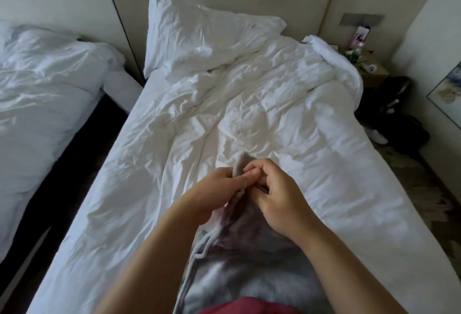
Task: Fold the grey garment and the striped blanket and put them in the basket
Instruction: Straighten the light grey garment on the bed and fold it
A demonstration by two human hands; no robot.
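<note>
Grey garment: I see it bunched, hanging from both hands above the near end of the white bed.
Left hand: fingers curled, pinching the garment's top edge.
Right hand: pinching the same edge, touching the left.
Step in hand: I'd slide the hands apart along that edge until the cloth hangs flat, then lay it on the bed to fold.
Basket, striped blanket: I can't see either.

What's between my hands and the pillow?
Head view: only rumpled duvet lies between the pillow and the left hand and right hand, which both grip the grey garment.
</note>
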